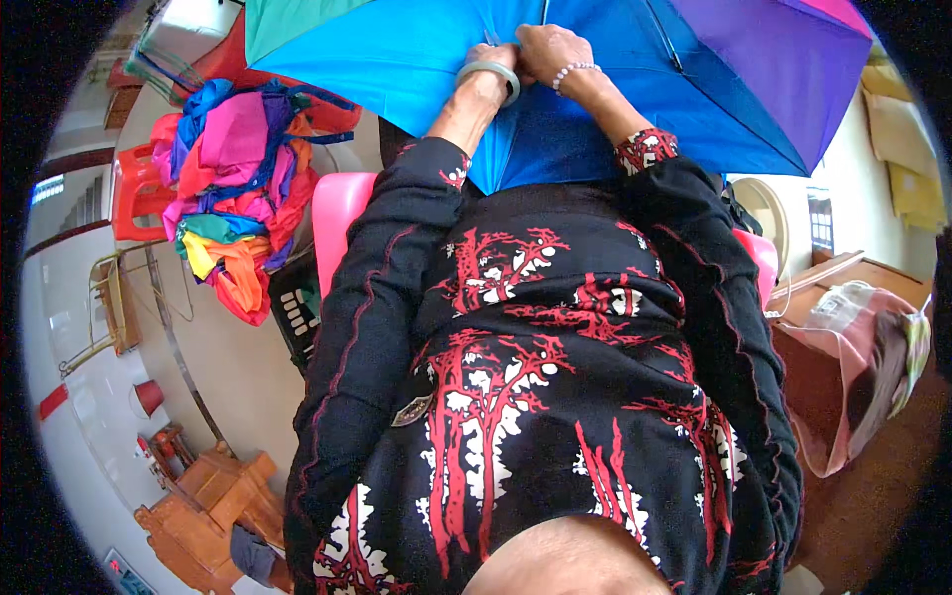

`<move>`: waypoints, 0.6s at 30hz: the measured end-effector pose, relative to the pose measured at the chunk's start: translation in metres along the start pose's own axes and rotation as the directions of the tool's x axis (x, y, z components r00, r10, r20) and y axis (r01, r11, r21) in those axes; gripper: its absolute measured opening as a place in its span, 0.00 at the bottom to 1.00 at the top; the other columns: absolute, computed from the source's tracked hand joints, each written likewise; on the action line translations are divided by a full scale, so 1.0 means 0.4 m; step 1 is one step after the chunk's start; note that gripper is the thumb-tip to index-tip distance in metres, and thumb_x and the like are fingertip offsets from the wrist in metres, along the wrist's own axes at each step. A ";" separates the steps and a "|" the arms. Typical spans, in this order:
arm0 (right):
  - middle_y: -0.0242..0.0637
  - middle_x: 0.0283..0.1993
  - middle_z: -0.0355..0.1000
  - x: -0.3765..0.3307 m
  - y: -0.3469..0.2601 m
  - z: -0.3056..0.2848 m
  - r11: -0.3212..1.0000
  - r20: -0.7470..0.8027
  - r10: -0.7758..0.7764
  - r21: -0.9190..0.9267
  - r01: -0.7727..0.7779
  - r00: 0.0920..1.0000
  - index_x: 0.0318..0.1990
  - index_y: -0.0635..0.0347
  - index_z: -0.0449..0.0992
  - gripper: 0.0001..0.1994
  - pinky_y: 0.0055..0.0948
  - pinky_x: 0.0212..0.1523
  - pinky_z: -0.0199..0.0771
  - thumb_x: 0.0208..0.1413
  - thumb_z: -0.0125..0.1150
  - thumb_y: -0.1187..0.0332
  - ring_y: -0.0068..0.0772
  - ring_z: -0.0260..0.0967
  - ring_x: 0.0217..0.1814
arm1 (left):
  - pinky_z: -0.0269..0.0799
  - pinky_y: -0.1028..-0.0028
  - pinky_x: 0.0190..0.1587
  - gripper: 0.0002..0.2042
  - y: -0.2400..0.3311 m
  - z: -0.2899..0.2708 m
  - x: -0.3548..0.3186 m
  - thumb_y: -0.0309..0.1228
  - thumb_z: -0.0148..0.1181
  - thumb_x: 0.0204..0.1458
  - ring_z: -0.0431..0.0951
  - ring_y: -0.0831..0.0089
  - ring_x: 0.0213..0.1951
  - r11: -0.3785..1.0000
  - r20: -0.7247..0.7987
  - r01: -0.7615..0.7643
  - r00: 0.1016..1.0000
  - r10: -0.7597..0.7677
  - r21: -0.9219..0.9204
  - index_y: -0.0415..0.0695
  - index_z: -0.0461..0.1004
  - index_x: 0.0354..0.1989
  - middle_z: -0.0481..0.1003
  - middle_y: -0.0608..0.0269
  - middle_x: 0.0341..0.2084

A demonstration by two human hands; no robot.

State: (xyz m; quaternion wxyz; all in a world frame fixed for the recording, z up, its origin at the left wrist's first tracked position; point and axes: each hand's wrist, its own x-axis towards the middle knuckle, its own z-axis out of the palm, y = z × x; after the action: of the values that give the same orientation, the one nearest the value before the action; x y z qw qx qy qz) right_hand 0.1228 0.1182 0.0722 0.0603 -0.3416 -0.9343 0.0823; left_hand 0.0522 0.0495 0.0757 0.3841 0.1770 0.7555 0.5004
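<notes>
Black top with red and white tree print fills the lower centre of the frame, nearest the lens, both dark sleeves running up toward the top edge. Left hand (pixel 488 61) and right hand (pixel 540 48) meet at top centre, touching each other, both pressed on the open umbrella (pixel 615 79). Fingers of both look curled onto the blue cloth or a rib there; exact pinch point hidden by the knuckles, so can't tell what is between the fingertips. Grey bangle (pixel 493 77) on left wrist, bead bracelet (pixel 575 69) on right wrist.

Umbrella spans the top of the frame, centre to upper right: panels green, blue, purple, a sliver of pink at the corner. One umbrella. Judged light overall; canopy cloth is thin, soft and likely a bit slick, ribs thin, stiff and easy to bend. Best held at a rib or a seam, not the loose cloth.

Upper left: one heap of coloured fabric pieces (pixel 233 188), pink, orange, blue, yellow, too tangled to count. Red plastic stool (pixel 134 193) beside it, one. Pink chair back (pixel 335 218) behind the left sleeve. Right side: one wooden table (pixel 823 327) with a pink bag (pixel 873 347) on it. Lower left: wooden furniture (pixel 213 496), pieces unclear.
</notes>
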 end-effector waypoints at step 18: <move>0.34 0.20 0.66 -0.072 0.102 -0.016 0.334 0.241 0.255 0.887 -0.319 0.936 0.29 0.66 0.70 0.08 0.20 0.13 0.66 0.44 0.53 0.70 0.21 0.62 0.15 | 0.72 0.76 0.17 0.10 -0.064 0.022 0.118 0.26 0.47 0.48 0.76 0.63 0.21 0.925 0.222 0.148 0.972 -0.071 -0.350 0.29 0.68 0.32 0.73 0.48 0.24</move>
State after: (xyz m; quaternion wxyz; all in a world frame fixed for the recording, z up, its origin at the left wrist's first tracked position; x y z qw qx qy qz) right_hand 0.1716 0.1311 0.0689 0.1953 -0.4078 -0.6589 0.6012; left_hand 0.0317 0.0745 0.0320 0.5135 0.1108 0.6147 0.5884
